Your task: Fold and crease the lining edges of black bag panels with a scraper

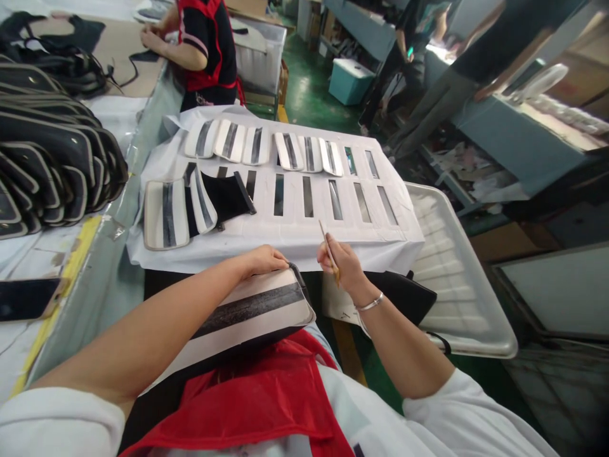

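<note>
On my lap lies a white panel with a broad dark stripe [252, 306] and black material along its edges. My left hand [264, 260] is closed on its far edge, near the black corner. To the right, my right hand [343, 261] pinches a thin pointed stick-like tool [334, 259], its tip pointing up and away, apart from the panel. I cannot make out the tool's exact kind. Just beyond both hands is a box-like stand covered in white sheet [285, 236], with dark rectangular slots in its top. A loose white striped piece [155, 216] rests at its left end.
More striped white pieces [231, 141] lie along the stand's far side. A black piece [228, 197] sits among them. Dark panels with pale edging [52, 152] are stacked at left, above a phone [31, 298]. A white plastic tray [469, 279] stands right. Other people work beyond.
</note>
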A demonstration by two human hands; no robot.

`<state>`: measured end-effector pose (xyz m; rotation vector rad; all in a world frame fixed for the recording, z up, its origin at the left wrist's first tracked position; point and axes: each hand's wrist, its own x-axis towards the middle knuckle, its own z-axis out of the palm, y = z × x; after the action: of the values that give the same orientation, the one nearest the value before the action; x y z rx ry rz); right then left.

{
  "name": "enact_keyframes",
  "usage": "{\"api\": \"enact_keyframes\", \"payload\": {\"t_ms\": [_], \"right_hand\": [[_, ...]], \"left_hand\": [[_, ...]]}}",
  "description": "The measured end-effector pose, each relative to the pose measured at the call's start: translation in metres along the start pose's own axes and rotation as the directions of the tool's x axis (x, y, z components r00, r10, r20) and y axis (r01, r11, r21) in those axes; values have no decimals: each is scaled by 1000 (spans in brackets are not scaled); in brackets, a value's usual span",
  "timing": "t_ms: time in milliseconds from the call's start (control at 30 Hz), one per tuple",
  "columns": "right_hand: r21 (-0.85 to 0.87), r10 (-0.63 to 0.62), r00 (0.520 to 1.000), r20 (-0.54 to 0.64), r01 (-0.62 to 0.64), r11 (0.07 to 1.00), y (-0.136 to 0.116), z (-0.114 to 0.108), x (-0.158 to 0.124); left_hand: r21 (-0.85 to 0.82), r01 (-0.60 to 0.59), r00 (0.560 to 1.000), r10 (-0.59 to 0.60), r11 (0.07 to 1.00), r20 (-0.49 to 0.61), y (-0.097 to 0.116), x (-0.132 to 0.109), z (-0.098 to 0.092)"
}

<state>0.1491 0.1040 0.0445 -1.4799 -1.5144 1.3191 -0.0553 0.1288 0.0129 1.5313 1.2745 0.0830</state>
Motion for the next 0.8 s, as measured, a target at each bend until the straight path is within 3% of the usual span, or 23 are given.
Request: {"api": "enact_keyframes", "payload": {"t_ms": [133,300,400,533,600,667,733,800], "right_hand": [[402,-3,999,-47,22,915,-7,12,5],[607,-1,987,-159,99,789,-8,30,10],[689,111,982,-151,24,724,0,28,6],[666,286,957,47,-243,705,30,9,-19],[630,399,896,196,-427,649,50,-1,-39],[583,486,794,366,-603,545,68,-6,-62],[541,509,713,482,-699,467,83,-8,-83],[532,502,694,516,-719,446,92,-9,-99]], "left_hand": [[110,-31,999,34,993,-26,5,7,7],[282,-53,990,88,958,-113,12,2,24],[359,-55,981,118,932,-156,10,-10,29],[403,-126,981,175,907,-87,4,-33,26],[463,-174,972,227,869,-62,4,-48,28],[557,-230,953,301,798,-37,7,-63,36],[644,-297,923,384,705,5,12,-75,48],[697,-370,888,455,614,69,14,-82,62]]}}
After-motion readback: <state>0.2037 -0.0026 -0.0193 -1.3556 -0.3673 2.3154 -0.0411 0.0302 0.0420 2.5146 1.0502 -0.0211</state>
